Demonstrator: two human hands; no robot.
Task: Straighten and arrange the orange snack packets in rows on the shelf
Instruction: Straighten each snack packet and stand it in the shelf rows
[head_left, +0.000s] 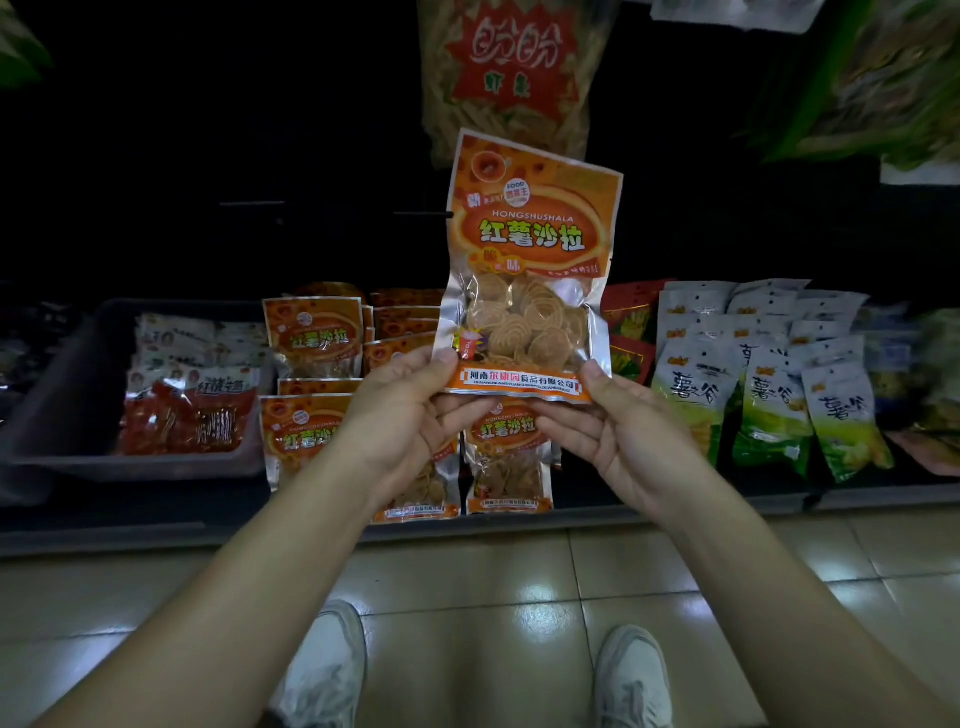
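Note:
I hold one orange snack packet (527, 270) upright in the air in front of the shelf, its printed face toward me. My left hand (410, 410) pinches its bottom left corner and my right hand (613, 431) pinches its bottom right corner. Below and behind it, several more orange packets lie on the low shelf (156, 514): one at the back left (314, 335), one at the front left (301, 431) and one under my hands (509, 457). Others overlap behind them, partly hidden by my hands.
A grey tray (67, 415) with red and white packets sits at the left. White-and-green packets (763, 395) stand in rows at the right, red ones (631, 327) beside them. A large bag (511, 67) hangs above. Tiled floor and my shoes (631, 675) are below.

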